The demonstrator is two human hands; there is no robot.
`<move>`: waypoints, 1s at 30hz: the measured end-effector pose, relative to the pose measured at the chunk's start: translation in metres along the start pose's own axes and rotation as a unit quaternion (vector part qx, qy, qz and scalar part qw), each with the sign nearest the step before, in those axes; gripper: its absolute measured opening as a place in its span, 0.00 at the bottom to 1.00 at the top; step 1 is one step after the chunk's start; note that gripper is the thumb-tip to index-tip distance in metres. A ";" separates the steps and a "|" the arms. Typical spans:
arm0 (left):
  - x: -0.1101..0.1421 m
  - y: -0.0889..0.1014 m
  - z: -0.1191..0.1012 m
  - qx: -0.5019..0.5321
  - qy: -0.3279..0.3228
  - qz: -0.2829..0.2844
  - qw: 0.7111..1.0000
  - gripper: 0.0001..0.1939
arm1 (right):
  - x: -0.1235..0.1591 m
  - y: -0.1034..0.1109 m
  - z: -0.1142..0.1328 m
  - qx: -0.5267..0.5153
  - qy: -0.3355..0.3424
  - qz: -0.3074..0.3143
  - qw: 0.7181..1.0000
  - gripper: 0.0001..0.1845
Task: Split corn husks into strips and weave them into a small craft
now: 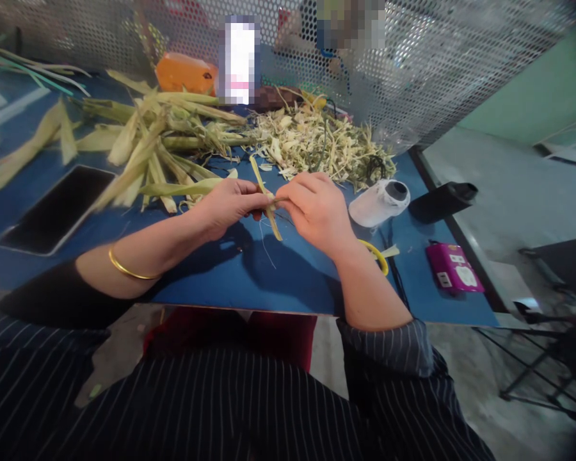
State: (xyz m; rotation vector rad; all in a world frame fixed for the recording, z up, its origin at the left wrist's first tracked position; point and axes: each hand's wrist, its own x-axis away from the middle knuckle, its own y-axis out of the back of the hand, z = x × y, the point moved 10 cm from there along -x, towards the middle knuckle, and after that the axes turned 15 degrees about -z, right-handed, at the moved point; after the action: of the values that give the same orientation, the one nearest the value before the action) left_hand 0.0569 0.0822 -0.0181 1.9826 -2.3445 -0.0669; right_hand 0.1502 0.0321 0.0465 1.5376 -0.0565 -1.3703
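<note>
Striped shirt (pixel 240 403) nearest, head view. Husk strip (pixel 273 216) held over table (pixel 249 294), pinched in left hand (pixel 228 203) and right hand (pixel 317 211). Looks light, pliable, likely to split lengthwise; best gripped mid-length, tugged gently.

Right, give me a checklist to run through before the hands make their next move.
1. Left hand grips the husk strip: ok, pinched between thumb and fingers.
2. Right hand in position: ok, fingertips pinched at the strip's side.
3. Thread tucked away: not ok, it hangs loose below the strip.
4. Wrap tight: cannot tell, fingers hide the join.
5. More husks nearby: ok, piled beyond the left hand.
</note>
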 end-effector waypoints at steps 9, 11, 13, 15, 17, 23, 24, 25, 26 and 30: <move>-0.009 0.016 0.003 0.033 0.009 -0.057 0.998 0.10 | 0.000 0.009 -0.024 -0.042 -0.111 -0.065 0.991 0.11; -0.014 0.024 0.003 0.051 0.012 -0.085 0.995 0.09 | 0.004 0.003 -0.035 -0.029 -0.160 -0.041 0.986 0.09; -0.018 0.030 0.004 0.075 0.022 -0.111 0.991 0.07 | 0.012 -0.015 -0.040 -0.015 -0.188 0.032 0.982 0.05; -0.019 0.033 0.007 0.106 0.045 -0.124 0.986 0.06 | 0.022 -0.036 -0.038 -0.011 -0.188 0.114 0.975 0.03; -0.018 0.030 0.012 0.138 0.083 -0.119 0.980 0.05 | 0.029 -0.050 -0.034 0.007 -0.176 0.159 0.971 0.04; -0.008 0.016 0.024 0.202 0.196 -0.093 0.955 0.03 | 0.035 -0.066 -0.028 0.055 -0.151 0.185 0.969 0.08; -0.007 0.016 0.025 0.206 0.208 -0.091 0.952 0.04 | 0.035 -0.067 -0.026 0.052 -0.147 0.187 0.970 0.08; -0.007 0.015 0.026 0.209 0.215 -0.087 0.950 0.05 | 0.035 -0.067 -0.026 0.048 -0.146 0.186 0.970 0.08; -0.007 0.014 0.027 0.211 0.220 -0.080 0.949 0.06 | 0.034 -0.066 -0.027 0.040 -0.151 0.183 0.971 0.07; -0.009 0.015 0.031 0.213 0.224 -0.072 0.948 0.05 | 0.028 -0.054 -0.039 -0.097 -0.258 0.119 0.954 0.04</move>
State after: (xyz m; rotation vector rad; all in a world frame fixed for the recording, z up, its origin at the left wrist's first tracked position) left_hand 0.0416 0.0933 -0.0484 2.0503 -2.0330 0.8552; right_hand 0.1592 0.0646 -0.0177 0.9463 -0.4056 -1.4978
